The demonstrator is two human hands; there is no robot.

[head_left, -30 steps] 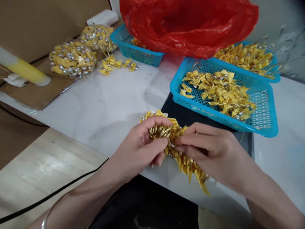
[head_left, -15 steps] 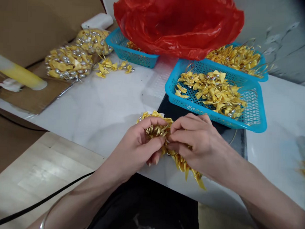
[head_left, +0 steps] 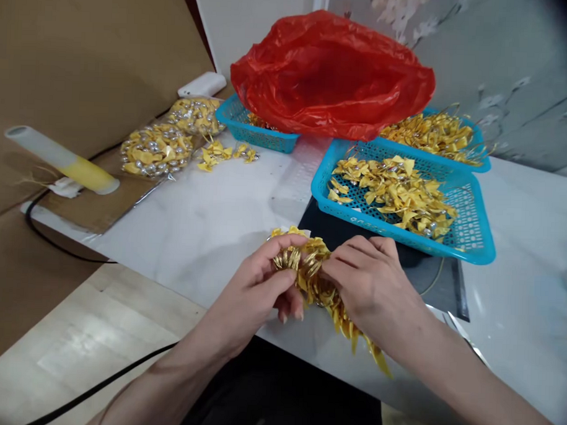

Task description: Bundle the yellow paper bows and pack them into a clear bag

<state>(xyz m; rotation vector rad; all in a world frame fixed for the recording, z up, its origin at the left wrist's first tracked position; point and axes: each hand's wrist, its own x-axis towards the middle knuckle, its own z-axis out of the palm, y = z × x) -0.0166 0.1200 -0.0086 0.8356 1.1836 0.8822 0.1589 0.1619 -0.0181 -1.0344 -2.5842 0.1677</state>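
My left hand (head_left: 255,292) and my right hand (head_left: 371,287) meet over the near edge of a white table (head_left: 209,210). Both pinch one cluster of small yellow ribbon bows on gold loops (head_left: 309,269). The left thumb and fingers close on the cluster's gold end. The right fingers grip it from the right, and a tail of bows (head_left: 358,333) hangs below that hand. A blue basket (head_left: 469,228) of loose yellow bows stands just beyond my hands.
A red plastic bag (head_left: 335,75) lies over two more blue baskets (head_left: 249,131) at the back. Two clear packs of bows (head_left: 158,149) sit on cardboard at the left, near a white-and-yellow tube (head_left: 62,160). A dark mat (head_left: 430,279) lies under the near basket. A black cable (head_left: 86,391) crosses the floor.
The view has tilted, so everything sits lower in frame. My right hand has slid closer against the left on the cluster. Both still hold it.
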